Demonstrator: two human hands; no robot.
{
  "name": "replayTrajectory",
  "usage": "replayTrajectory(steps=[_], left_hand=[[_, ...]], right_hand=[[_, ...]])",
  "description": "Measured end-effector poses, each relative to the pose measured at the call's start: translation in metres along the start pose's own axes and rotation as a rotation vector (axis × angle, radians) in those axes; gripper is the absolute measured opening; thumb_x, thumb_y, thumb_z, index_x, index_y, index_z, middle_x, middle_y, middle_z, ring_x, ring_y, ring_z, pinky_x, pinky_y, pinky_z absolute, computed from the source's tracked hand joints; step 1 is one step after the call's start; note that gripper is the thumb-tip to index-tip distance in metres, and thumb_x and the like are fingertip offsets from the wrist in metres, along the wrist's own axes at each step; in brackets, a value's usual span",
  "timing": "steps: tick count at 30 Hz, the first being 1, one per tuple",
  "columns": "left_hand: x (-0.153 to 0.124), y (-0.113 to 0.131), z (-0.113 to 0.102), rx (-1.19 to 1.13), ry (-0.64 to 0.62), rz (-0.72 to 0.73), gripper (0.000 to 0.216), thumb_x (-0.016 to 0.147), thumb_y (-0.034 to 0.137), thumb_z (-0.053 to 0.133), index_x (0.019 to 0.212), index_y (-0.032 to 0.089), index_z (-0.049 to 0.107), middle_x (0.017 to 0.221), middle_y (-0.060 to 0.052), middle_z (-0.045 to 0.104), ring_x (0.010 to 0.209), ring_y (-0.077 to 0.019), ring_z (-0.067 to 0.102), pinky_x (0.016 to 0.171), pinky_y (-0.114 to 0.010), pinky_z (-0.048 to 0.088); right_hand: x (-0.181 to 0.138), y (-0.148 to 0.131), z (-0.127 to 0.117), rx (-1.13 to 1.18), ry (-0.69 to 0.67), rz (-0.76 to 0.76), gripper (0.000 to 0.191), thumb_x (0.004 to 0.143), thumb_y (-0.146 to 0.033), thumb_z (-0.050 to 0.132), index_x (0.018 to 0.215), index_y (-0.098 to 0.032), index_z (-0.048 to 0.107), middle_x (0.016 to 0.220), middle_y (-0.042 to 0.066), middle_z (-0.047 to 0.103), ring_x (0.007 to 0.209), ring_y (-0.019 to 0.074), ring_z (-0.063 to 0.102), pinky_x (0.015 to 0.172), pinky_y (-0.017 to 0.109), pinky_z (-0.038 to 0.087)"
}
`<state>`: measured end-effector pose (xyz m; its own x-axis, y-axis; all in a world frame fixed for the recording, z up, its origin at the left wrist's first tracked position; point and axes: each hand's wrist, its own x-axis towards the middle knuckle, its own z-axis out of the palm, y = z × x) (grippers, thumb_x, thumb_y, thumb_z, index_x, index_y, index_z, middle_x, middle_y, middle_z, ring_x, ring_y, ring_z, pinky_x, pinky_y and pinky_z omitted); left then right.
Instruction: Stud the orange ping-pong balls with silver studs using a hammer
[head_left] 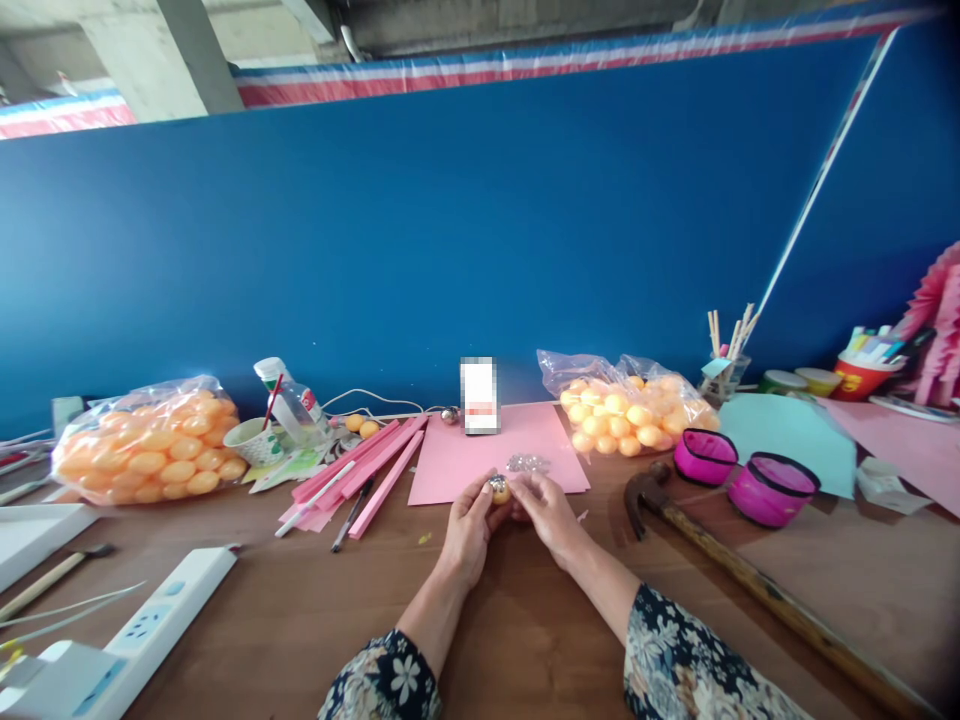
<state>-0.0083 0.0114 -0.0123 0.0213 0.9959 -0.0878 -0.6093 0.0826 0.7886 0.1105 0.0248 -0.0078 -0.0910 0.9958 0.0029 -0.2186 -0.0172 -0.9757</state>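
My left hand [471, 522] is closed around a small orange ball [499, 495] whose top is covered with shiny silver pieces [498, 483]. Close against the ball's right side, the fingers of my right hand [551, 510] are pinched together; what sits between them is too small to make out. Just beyond my hands, a little pile of silver bits [528, 463] lies on a pink sheet of paper [439, 470]. Farther back stand a silver-covered ball [450, 416] and an upright white object [478, 395], blurred out.
Bags of orange balls stand at left [154, 450] and right [637, 415]. Pink paper strips [367, 465], a cup [255, 442] and a bottle [292, 405] are left; a hammer [739, 565] and magenta bands [772, 490] right. A power strip [161, 620] lies front left.
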Motion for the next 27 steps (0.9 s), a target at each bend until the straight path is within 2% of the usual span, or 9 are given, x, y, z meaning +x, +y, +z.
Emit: replayTrajectory(steps=[6, 16, 21, 24, 27], left_hand=[[-0.0022, -0.0002, 0.002, 0.093, -0.003, 0.013, 0.044, 0.071, 0.026, 0.068, 0.11, 0.012, 0.056, 0.099, -0.011, 0.065, 0.085, -0.0183, 0.063, 0.08, -0.032, 0.05], [-0.0014, 0.0011, 0.0037, 0.095, 0.04, 0.021, 0.041, 0.069, 0.026, 0.069, 0.105, 0.011, 0.058, 0.092, -0.01, 0.066, 0.081, -0.0173, 0.064, 0.076, -0.029, 0.052], [-0.0014, 0.0048, 0.0034, 0.046, -0.064, 0.005, 0.031, 0.076, 0.032, 0.061, 0.098, 0.009, 0.062, 0.094, -0.012, 0.067, 0.087, -0.0185, 0.063, 0.082, -0.03, 0.05], [-0.0005, 0.0057, 0.0021, 0.004, -0.048, -0.001, 0.03, 0.079, 0.034, 0.057, 0.094, 0.009, 0.063, 0.096, -0.013, 0.067, 0.091, -0.0194, 0.062, 0.084, -0.031, 0.049], [-0.0004, 0.0058, 0.002, 0.03, -0.054, -0.003, 0.029, 0.076, 0.032, 0.061, 0.095, 0.01, 0.063, 0.097, -0.012, 0.067, 0.09, -0.0189, 0.062, 0.084, -0.03, 0.049]], right_hand=[[0.0, 0.0022, -0.0005, -0.001, -0.02, 0.001, 0.03, 0.07, -0.045, 0.064, 0.077, -0.017, 0.055, 0.066, -0.001, 0.057, 0.058, 0.0113, 0.054, 0.054, 0.022, 0.045], [-0.0001, 0.0027, -0.0003, -0.061, -0.012, -0.033, 0.03, 0.071, -0.045, 0.063, 0.077, -0.016, 0.056, 0.062, -0.002, 0.056, 0.056, 0.0113, 0.052, 0.051, 0.021, 0.044], [-0.0006, 0.0012, 0.0004, -0.041, 0.048, -0.016, 0.034, 0.069, -0.048, 0.063, 0.08, -0.015, 0.059, 0.06, -0.002, 0.054, 0.054, 0.0107, 0.051, 0.048, 0.02, 0.043], [-0.0004, 0.0007, 0.0005, -0.045, 0.055, -0.018, 0.037, 0.068, -0.05, 0.064, 0.08, -0.015, 0.06, 0.058, -0.002, 0.054, 0.054, 0.011, 0.05, 0.046, 0.02, 0.043], [-0.0006, 0.0006, 0.0002, -0.047, 0.051, -0.023, 0.038, 0.067, -0.051, 0.063, 0.08, -0.015, 0.061, 0.059, -0.002, 0.054, 0.054, 0.0111, 0.051, 0.046, 0.021, 0.043]])
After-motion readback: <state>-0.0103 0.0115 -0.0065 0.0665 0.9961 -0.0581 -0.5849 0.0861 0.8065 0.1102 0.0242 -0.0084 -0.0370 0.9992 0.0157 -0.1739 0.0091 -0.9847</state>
